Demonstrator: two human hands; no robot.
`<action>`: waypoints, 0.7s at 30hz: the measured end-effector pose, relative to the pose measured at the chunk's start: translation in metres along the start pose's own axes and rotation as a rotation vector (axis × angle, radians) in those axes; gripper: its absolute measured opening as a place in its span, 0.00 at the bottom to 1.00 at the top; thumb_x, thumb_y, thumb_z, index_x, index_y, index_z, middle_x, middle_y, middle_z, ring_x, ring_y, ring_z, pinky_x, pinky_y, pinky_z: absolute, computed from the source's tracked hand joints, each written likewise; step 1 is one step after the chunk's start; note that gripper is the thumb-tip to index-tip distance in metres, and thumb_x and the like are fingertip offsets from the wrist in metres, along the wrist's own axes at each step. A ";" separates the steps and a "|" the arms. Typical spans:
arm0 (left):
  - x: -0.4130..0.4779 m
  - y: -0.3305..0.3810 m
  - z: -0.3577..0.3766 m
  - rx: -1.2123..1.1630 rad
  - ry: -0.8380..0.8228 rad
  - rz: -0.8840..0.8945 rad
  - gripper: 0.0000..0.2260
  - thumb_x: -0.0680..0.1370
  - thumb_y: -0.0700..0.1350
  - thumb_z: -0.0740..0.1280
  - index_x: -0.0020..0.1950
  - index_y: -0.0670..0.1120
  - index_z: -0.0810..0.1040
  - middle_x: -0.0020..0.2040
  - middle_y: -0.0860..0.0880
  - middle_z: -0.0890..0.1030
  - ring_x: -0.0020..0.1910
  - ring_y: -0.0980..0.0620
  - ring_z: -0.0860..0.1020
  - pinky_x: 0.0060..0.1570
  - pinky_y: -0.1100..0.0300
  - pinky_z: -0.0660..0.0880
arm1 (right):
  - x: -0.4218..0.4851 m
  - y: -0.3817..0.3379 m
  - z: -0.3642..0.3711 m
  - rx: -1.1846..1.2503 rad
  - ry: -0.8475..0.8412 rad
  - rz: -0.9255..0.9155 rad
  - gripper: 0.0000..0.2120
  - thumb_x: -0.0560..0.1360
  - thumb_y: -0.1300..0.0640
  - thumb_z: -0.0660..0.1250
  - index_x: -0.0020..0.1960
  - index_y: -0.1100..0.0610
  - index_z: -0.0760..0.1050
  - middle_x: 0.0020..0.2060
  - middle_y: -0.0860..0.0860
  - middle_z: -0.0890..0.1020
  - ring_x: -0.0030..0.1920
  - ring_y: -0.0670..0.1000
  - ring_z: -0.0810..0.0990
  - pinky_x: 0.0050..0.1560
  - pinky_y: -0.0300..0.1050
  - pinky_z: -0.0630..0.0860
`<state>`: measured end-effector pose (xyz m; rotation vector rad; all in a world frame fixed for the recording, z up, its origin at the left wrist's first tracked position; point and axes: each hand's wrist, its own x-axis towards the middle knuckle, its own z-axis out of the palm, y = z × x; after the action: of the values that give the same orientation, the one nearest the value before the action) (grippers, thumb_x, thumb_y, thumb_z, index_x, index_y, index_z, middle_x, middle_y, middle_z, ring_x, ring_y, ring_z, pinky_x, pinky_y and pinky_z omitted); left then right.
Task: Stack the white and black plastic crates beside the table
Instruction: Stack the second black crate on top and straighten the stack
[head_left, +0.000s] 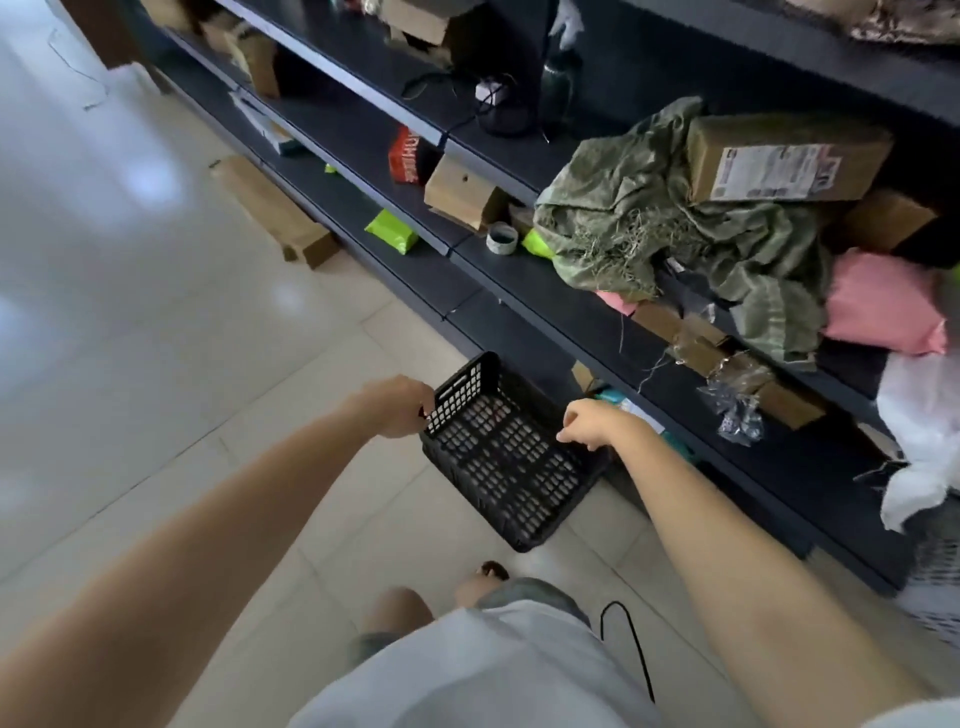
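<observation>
Your left hand (402, 408) grips the black crate's (511, 460) 10 o'clock rim; your right hand (592, 426) pinches its 2 o'clock rim. The crate, lattice-walled and empty, is tilted beside the shelf (545, 306).

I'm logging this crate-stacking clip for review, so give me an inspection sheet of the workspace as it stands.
Surface: pale glossy tiled floor, bare where visible.
Job's things: one black perforated plastic crate, empty, held beside the dark shelving unit; white crate: nothing seen.
Clutter: shelves hold brown cardboard boxes, crumpled green cloth, pink fabric, a tape roll.
Grippers: left hand grips the crate's left rim; right hand is at the right rim, grip unclear.
Cables: thin black cable on the floor near the person.
Surroundings: flat cardboard on the floor by the shelving.
</observation>
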<state>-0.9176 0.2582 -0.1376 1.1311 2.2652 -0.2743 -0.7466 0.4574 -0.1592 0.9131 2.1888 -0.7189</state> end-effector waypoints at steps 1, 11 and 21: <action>0.013 -0.005 -0.006 0.020 -0.008 0.020 0.15 0.77 0.47 0.62 0.64 0.51 0.75 0.62 0.49 0.79 0.63 0.45 0.75 0.60 0.51 0.74 | 0.006 0.001 -0.001 0.018 0.017 0.017 0.10 0.77 0.52 0.64 0.52 0.58 0.72 0.50 0.55 0.77 0.46 0.55 0.75 0.47 0.46 0.71; 0.132 -0.043 -0.050 0.232 -0.135 0.290 0.16 0.78 0.46 0.62 0.65 0.51 0.74 0.63 0.50 0.78 0.64 0.47 0.74 0.62 0.51 0.73 | 0.048 -0.014 0.009 0.294 0.082 0.278 0.14 0.74 0.52 0.67 0.57 0.57 0.76 0.57 0.56 0.79 0.56 0.57 0.78 0.55 0.48 0.74; 0.249 -0.073 -0.043 0.284 -0.267 0.496 0.15 0.77 0.49 0.62 0.64 0.51 0.75 0.62 0.48 0.79 0.60 0.46 0.77 0.56 0.53 0.74 | 0.092 -0.033 0.067 0.558 0.093 0.545 0.14 0.75 0.53 0.65 0.57 0.59 0.74 0.54 0.56 0.80 0.55 0.58 0.78 0.52 0.48 0.74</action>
<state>-1.1084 0.3960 -0.2540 1.6495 1.6833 -0.5191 -0.7985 0.4287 -0.2621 1.7633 1.6938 -1.0345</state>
